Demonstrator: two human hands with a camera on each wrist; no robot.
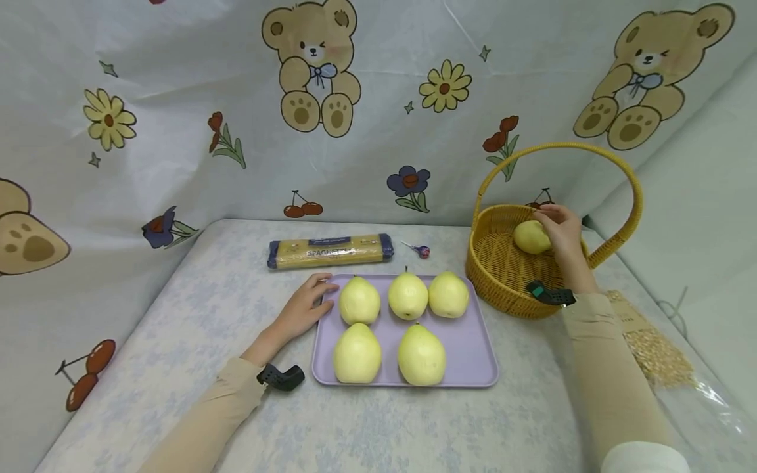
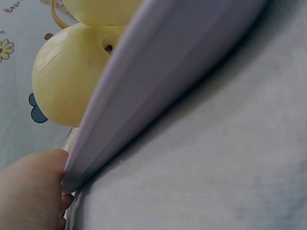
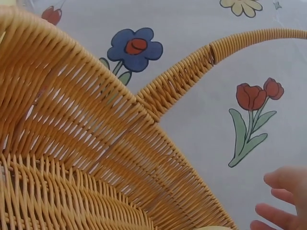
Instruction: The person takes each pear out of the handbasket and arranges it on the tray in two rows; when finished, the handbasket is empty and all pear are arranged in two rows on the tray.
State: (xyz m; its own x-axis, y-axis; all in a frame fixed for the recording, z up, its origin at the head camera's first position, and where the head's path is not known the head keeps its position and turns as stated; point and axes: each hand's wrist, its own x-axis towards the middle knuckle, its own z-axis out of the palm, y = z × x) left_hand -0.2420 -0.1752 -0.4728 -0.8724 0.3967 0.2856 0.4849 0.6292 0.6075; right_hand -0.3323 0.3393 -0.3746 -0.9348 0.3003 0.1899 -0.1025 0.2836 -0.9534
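Several pale yellow pears (image 1: 407,296) stand on a lilac tray (image 1: 461,355) in two rows. My left hand (image 1: 303,305) holds the tray's back left corner. In the left wrist view, its thumb (image 2: 48,165) lies against the rim and fingertips show past the corner. Another pear (image 1: 531,237) sits inside a wicker basket (image 1: 497,282) with a tall arched handle. Right beside that pear, over the basket's back right side, is my right hand (image 1: 562,231). The right wrist view shows its fingers (image 3: 276,215) spread and loosely bent, the pear barely visible at the bottom edge.
Behind the tray lie a spaghetti packet (image 1: 330,251) and a wrapped lollipop (image 1: 421,251). A clear bag of grain-like pieces (image 1: 659,351) lies right of the basket, under my right forearm. A patterned cloth (image 1: 367,164) hangs behind the table.
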